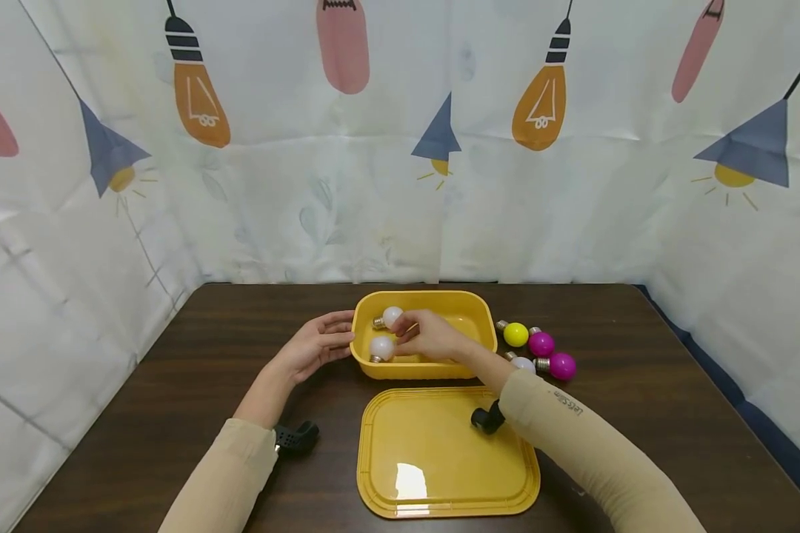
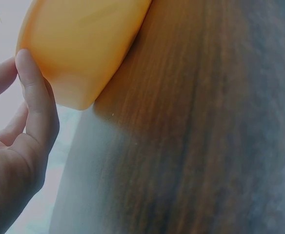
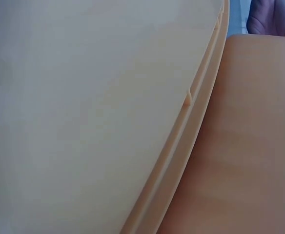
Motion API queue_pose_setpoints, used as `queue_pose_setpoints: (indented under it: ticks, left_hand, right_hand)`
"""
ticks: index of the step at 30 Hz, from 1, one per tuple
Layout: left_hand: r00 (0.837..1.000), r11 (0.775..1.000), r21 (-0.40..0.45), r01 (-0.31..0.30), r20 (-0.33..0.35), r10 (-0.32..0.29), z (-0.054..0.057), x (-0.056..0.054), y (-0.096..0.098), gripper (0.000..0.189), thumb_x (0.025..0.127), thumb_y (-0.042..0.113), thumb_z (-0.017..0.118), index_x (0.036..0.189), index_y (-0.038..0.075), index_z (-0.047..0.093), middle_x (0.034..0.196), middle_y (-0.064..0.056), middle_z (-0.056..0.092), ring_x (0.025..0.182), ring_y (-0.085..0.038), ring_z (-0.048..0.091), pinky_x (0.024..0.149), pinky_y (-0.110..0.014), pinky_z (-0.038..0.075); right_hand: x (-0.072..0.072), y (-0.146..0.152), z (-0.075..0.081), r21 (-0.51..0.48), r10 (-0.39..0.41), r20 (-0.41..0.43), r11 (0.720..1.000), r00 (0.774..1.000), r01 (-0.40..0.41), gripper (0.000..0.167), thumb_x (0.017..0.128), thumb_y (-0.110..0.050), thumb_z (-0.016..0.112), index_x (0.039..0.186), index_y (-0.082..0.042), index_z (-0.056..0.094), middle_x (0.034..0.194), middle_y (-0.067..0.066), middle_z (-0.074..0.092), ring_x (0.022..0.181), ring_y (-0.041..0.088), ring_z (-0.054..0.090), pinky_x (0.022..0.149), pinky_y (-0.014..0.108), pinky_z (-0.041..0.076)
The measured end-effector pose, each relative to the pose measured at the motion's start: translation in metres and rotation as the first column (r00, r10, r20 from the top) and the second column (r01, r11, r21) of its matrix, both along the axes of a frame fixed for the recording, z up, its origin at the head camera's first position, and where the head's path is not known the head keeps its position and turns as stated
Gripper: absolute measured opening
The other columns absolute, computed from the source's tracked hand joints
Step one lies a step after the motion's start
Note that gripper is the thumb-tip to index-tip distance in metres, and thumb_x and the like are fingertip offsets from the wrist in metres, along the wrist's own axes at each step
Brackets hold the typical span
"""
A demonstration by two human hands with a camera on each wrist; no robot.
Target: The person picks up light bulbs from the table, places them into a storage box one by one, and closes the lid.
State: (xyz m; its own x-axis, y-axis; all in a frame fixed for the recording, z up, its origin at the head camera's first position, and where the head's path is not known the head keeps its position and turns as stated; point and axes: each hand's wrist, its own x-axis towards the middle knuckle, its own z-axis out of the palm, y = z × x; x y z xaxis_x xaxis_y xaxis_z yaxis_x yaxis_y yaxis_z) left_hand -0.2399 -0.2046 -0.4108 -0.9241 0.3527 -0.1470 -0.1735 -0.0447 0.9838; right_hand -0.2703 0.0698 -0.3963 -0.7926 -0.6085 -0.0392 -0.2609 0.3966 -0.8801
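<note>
A yellow plastic box (image 1: 433, 370) stands at the back of the table. My left hand (image 1: 318, 346) is at its left end, fingers mostly straight and fingertips against the outer wall; the left wrist view shows this hand (image 2: 28, 126) at the box wall (image 2: 89, 44). Inside the box, my right hand (image 1: 430, 337) reaches in with bent fingers. Its fingertips are right beside a white light bulb (image 1: 392, 316) and near a second white bulb (image 1: 381, 347). I cannot tell whether they grip either bulb. The right hand's fingers are out of its own wrist view.
A yellow lid (image 1: 440, 459) lies in front of the box, under the right forearm. Right of the box lie a yellow bulb (image 1: 516, 334), two magenta bulbs (image 1: 563, 366) and a white bulb (image 1: 524, 363) partly behind the sleeve. A patterned curtain (image 1: 387, 207) hangs behind the table.
</note>
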Motion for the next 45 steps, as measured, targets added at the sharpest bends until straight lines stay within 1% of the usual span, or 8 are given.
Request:
queue_pose_setpoints:
  ticks: [6, 12, 19, 24, 29, 37, 41, 45]
  left_hand:
    - [1.0, 1.0, 0.001, 0.001, -0.008, -0.001, -0.001, 0.0, 0.0, 0.062, 0.104, 0.009, 0.063, 0.158, 0.001, 0.034, 0.141, -0.024, 0.053, 0.106, -0.02, 0.067, 0.09, -0.03, 0.057]
    - [1.0, 1.0, 0.011, -0.001, -0.002, 0.001, 0.001, 0.001, 0.0, 0.061, 0.103, 0.008, 0.063, 0.157, 0.001, 0.035, 0.138, -0.022, 0.055, 0.104, -0.019, 0.067, 0.089, -0.031, 0.058]
    - [1.0, 1.0, 0.018, -0.007, 0.004, 0.006, -0.001, 0.003, 0.001, 0.058, 0.104, 0.005, 0.061, 0.156, 0.002, 0.037, 0.135, -0.018, 0.058, 0.103, -0.018, 0.068, 0.089, -0.032, 0.058]
    - [1.0, 1.0, 0.019, -0.006, 0.004, 0.006, -0.001, 0.002, 0.001, 0.059, 0.104, 0.006, 0.062, 0.157, 0.003, 0.037, 0.134, -0.018, 0.058, 0.103, -0.018, 0.068, 0.089, -0.031, 0.058]
    - [1.0, 1.0, 0.017, -0.006, -0.002, 0.006, -0.001, 0.002, 0.0, 0.06, 0.103, 0.007, 0.063, 0.157, 0.002, 0.036, 0.134, -0.018, 0.059, 0.102, -0.018, 0.068, 0.089, -0.031, 0.058]
    - [1.0, 1.0, 0.018, -0.01, 0.011, 0.01, -0.002, 0.003, 0.0, 0.06, 0.104, 0.006, 0.062, 0.157, 0.002, 0.036, 0.138, -0.022, 0.056, 0.103, -0.019, 0.068, 0.088, -0.03, 0.058]
    - [1.0, 1.0, 0.022, -0.012, 0.012, 0.012, -0.001, 0.003, 0.001, 0.059, 0.104, 0.005, 0.062, 0.157, 0.002, 0.036, 0.136, -0.022, 0.056, 0.101, -0.019, 0.068, 0.087, -0.03, 0.058]
    - [1.0, 1.0, 0.024, -0.011, 0.007, 0.011, 0.0, 0.002, 0.0, 0.059, 0.103, 0.006, 0.062, 0.157, 0.002, 0.036, 0.135, -0.021, 0.057, 0.101, -0.018, 0.068, 0.088, -0.03, 0.058]
  right_hand:
    - [0.001, 0.008, 0.001, -0.025, -0.009, -0.015, 1.0, 1.0, 0.008, 0.031, 0.09, -0.005, 0.08, 0.117, 0.001, 0.067, 0.112, 0.013, 0.065, 0.1, 0.022, 0.069, 0.085, 0.032, 0.059]
    - [0.003, 0.017, 0.006, -0.022, -0.006, -0.071, 1.0, 0.997, 0.005, 0.03, 0.091, -0.004, 0.078, 0.117, 0.004, 0.067, 0.115, 0.02, 0.066, 0.098, 0.022, 0.068, 0.086, 0.032, 0.058]
    - [0.006, 0.033, 0.011, -0.031, -0.047, -0.123, 0.999, 0.991, 0.044, 0.029, 0.092, -0.008, 0.079, 0.115, 0.005, 0.068, 0.107, 0.012, 0.07, 0.096, 0.021, 0.068, 0.09, 0.035, 0.055]
    - [0.006, 0.044, 0.014, -0.078, -0.062, -0.115, 0.996, 0.991, 0.053, 0.03, 0.093, -0.01, 0.079, 0.117, 0.003, 0.068, 0.115, 0.022, 0.068, 0.1, 0.022, 0.067, 0.093, 0.038, 0.053]
    - [0.005, 0.054, 0.015, -0.138, -0.088, -0.086, 0.988, 0.992, 0.076, 0.025, 0.094, -0.01, 0.078, 0.115, -0.001, 0.069, 0.118, 0.025, 0.066, 0.102, 0.024, 0.066, 0.094, 0.038, 0.054]
    - [0.004, 0.071, 0.018, -0.152, -0.155, -0.076, 0.978, 0.985, 0.142, 0.028, 0.095, -0.015, 0.077, 0.119, -0.004, 0.068, 0.122, 0.022, 0.065, 0.106, 0.024, 0.065, 0.093, 0.034, 0.056]
    - [0.004, 0.079, 0.022, -0.173, -0.166, -0.068, 0.973, 0.984, 0.152, 0.028, 0.095, -0.014, 0.077, 0.119, -0.004, 0.068, 0.12, 0.018, 0.065, 0.106, 0.027, 0.065, 0.091, 0.035, 0.057]
    - [0.004, 0.087, 0.026, -0.18, -0.171, -0.075, 0.971, 0.982, 0.155, 0.031, 0.095, -0.016, 0.077, 0.121, -0.003, 0.067, 0.122, 0.02, 0.065, 0.106, 0.028, 0.065, 0.091, 0.033, 0.057]
